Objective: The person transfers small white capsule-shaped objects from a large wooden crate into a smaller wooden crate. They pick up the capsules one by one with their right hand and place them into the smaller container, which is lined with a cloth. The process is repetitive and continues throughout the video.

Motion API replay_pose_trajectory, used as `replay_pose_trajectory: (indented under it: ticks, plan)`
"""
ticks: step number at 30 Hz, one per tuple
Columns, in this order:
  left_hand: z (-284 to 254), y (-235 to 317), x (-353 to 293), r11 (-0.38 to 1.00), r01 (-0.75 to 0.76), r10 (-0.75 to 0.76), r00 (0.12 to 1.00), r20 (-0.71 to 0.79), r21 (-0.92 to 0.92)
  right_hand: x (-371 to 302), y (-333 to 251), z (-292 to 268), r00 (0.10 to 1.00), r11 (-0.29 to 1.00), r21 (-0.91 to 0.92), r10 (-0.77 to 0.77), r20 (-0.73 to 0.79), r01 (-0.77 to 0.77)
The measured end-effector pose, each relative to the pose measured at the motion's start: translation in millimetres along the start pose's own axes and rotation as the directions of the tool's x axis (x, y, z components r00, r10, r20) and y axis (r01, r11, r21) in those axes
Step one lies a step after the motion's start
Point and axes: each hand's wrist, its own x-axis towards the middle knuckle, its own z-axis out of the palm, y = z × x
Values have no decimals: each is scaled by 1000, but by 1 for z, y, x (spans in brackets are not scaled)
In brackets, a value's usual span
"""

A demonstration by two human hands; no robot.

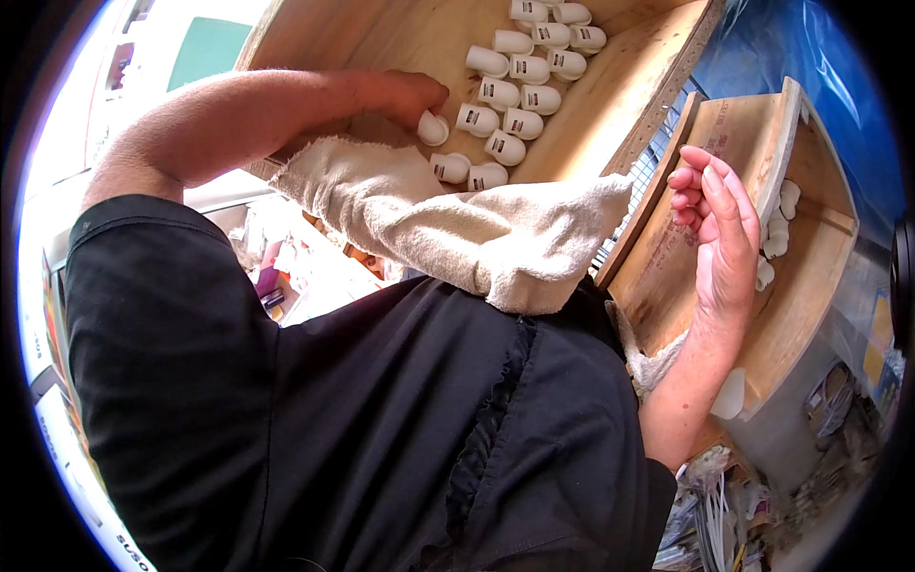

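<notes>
My left hand [414,96] reaches into a wooden box [381,38], its fingers bent and partly hidden. It closes on a small white plastic piece [433,129] with a rounded end. Beside that piece, several similar white pieces [523,123] with dark labels lie in slanting rows on the box floor. My right hand [717,205] is raised over a second wooden box [701,162]. Its fingers are loosely curled and apart, with nothing between them. More white pieces [777,234] lie in that box, past my right wrist.
A beige towel [457,224] drapes over the near edge of the first box. Blue plastic sheeting [791,57] hangs at the far right. Wire mesh [648,157] shows between the boxes. Assorted clutter [715,505] sits low at the right.
</notes>
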Motion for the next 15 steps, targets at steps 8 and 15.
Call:
replay_pose_trajectory:
  ticks: [8, 15]
  plan:
    - [12, -15, 28, 993, -45, 42, 999, 31, 106, 0, 0, -1, 1000, 1000, 9, -7, -7, 7]
    - [14, -37, 39, 987, 18, 3, 991, 131, -161, 1, 1, -3, 1000, 1000, 3, -8, -9, 8]
